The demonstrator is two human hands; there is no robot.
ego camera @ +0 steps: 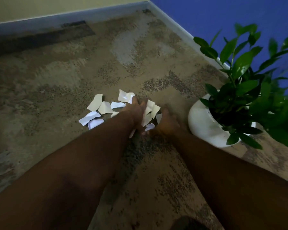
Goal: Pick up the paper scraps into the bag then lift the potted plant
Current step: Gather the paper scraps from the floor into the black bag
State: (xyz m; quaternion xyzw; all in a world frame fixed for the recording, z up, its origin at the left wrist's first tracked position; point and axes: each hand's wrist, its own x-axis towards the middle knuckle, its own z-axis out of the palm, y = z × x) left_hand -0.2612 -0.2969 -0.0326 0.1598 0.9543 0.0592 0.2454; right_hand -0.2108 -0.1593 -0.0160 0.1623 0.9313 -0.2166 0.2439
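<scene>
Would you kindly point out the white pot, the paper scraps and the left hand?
white pot [201,123], head view, bare left wall.
paper scraps [105,107], head view, one cream scrap's middle.
left hand [136,112], head view, back of hand.

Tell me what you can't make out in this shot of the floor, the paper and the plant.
- Bag: none in the head view.
- Paper scraps: some are covered by the left hand.
- Right hand: blurred, so its grip is unclear.
- Left hand's grip: fingers sit among scraps; hold uncertain.
- Potted plant: leaves cut off by the right edge; soil hidden by foliage.
</scene>
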